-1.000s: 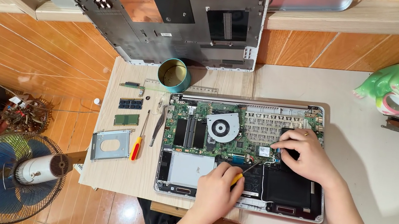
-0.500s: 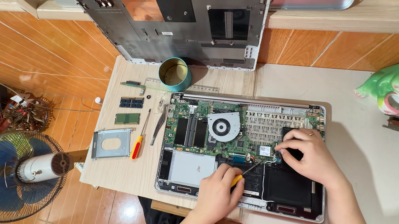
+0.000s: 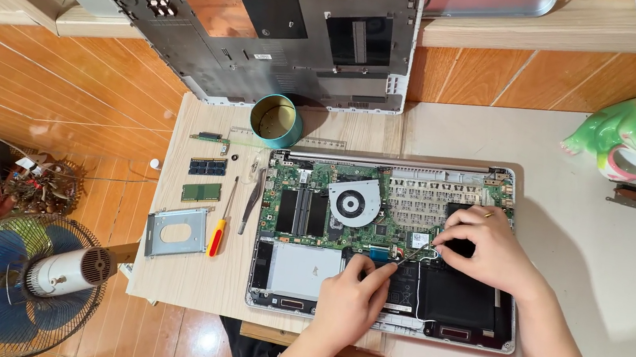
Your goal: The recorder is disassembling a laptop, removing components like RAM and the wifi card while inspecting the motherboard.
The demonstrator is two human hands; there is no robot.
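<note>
Both hands (image 3: 351,301) (image 3: 489,246) on flat green circuit board (image 3: 380,203)

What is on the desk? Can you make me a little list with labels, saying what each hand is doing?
Left hand: holds a thin tool over the opened laptop
Right hand: rests on the board beside the black battery
Cooling fan: round, in the laptop's middle
Left of laptop: screwdriver, tweezers, two memory sticks, drive bracket
Behind: teal tin, removed bottom cover
Far right: green frog pot

circuit board (image 3: 316,195): green
battery (image 3: 458,299): black
screwdriver (image 3: 218,232): red and yellow handle
frog figure (image 3: 635,134): green
tin (image 3: 276,121): teal
</note>
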